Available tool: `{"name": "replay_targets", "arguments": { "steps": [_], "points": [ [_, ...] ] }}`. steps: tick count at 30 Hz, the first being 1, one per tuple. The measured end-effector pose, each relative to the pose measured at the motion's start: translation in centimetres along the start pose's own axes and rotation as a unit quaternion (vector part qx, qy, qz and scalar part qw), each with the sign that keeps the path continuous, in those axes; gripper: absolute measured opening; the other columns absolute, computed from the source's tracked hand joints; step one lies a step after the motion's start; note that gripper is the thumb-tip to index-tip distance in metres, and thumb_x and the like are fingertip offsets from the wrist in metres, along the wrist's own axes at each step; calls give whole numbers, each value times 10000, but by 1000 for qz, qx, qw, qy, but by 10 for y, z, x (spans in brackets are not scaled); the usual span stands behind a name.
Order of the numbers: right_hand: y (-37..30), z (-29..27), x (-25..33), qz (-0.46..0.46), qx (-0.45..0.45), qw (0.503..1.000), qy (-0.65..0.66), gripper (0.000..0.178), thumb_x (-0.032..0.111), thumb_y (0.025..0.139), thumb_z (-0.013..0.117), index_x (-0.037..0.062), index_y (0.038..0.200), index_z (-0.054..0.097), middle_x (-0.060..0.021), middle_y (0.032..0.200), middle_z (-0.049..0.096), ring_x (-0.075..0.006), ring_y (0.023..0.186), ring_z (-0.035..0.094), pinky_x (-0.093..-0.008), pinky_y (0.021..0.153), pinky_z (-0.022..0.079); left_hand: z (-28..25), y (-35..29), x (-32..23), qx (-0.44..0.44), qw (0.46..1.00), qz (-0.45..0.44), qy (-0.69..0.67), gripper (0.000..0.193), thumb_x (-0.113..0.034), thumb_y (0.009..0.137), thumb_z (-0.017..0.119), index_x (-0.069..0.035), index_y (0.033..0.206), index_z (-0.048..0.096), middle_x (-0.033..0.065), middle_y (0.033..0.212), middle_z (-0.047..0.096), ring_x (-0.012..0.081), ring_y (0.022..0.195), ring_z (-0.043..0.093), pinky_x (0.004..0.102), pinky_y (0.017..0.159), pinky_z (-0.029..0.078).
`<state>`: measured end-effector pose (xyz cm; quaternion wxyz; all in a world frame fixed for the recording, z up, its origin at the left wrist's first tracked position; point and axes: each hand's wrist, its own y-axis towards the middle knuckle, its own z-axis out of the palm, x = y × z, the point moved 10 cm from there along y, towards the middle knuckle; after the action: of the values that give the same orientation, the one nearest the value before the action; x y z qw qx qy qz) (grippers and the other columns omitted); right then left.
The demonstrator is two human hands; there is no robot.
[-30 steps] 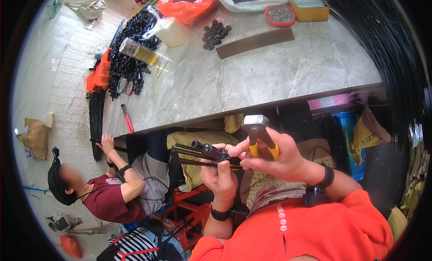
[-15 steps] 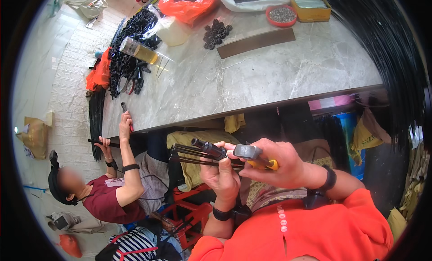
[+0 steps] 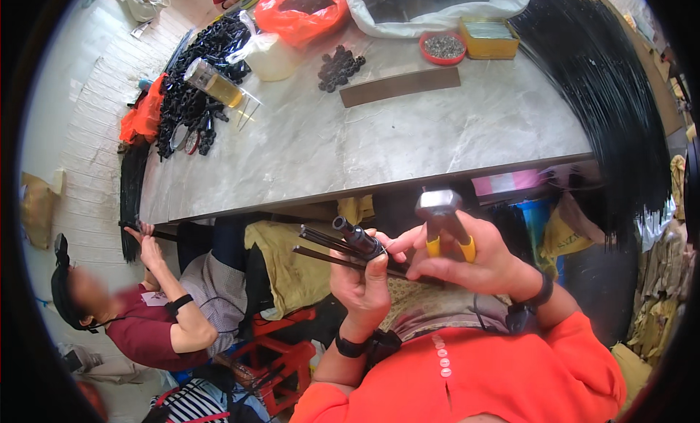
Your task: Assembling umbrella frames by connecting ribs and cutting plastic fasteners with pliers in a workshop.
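Over my lap, just off the near table edge, my left hand [image 3: 361, 292] is closed around several thin black rods [image 3: 313, 252] and a short black ribbed plastic tube [image 3: 356, 237]. The rods fan out to the left from the fingers. Beside it, my right hand [image 3: 485, 259] is wrapped around pliers [image 3: 440, 204] with yellow-edged handles. Their blunt metal head points up toward the table, apart from the tube. Fingertips of the right hand reach close to the tube's right end; whether they touch something small there I cannot make out.
On the grey table [image 3: 437, 131] lie a brown strip [image 3: 401, 86], black plastic parts [image 3: 340, 68], a red dish of small metal pieces [image 3: 442, 48] and a yellow box [image 3: 490, 40]. Long black rods [image 3: 590, 88] hang over the right end. A co-worker [image 3: 171, 314] sits at left.
The pliers have turned so their head points up instead of left, away from the tube. The view has shifted slightly. The co-worker's raised hand has come down to the other hand.
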<state>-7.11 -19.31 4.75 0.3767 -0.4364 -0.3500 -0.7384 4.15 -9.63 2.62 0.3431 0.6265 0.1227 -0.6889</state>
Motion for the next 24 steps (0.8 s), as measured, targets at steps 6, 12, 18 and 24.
{"name": "replay_targets", "arguments": {
  "steps": [6, 12, 18, 24],
  "points": [
    [-5, -7, 13, 59, -35, 984, -163, 252, 88, 950, 645, -14, 1140, 516, -114, 974, 694, -167, 823, 677, -300, 722, 530, 0, -1, 0, -2, 999, 16, -37, 366, -128, 974, 612, 35, 1236, 415, 162, 946, 612, 205, 801, 621, 388, 791, 535],
    [-14, -9, 24, 106, 59, 903, -412, 295, 239, 929, 662, 31, 1105, 549, -168, 857, 641, -392, 778, 632, -441, 663, 482, 1, -5, -3, -8, 999, 45, -18, 319, -76, 977, 577, 54, 1229, 431, 159, 947, 624, 199, 796, 628, 383, 817, 532],
    [-17, -8, 21, 174, 113, 853, -479, 299, 288, 958, 609, 38, 1112, 550, -173, 911, 638, -405, 821, 617, -490, 704, 463, 8, -6, -8, -6, 998, 63, -9, 268, -10, 955, 573, 70, 1192, 478, 155, 952, 636, 178, 804, 640, 334, 773, 541],
    [-21, -6, 19, 233, 146, 842, -463, 330, 319, 982, 575, 24, 1121, 532, -194, 898, 642, -421, 845, 622, -488, 713, 471, 11, -8, -21, -14, 988, 122, 93, 282, 3, 942, 590, 85, 1189, 482, 155, 951, 646, 180, 772, 658, 297, 702, 551]
  ]
}}
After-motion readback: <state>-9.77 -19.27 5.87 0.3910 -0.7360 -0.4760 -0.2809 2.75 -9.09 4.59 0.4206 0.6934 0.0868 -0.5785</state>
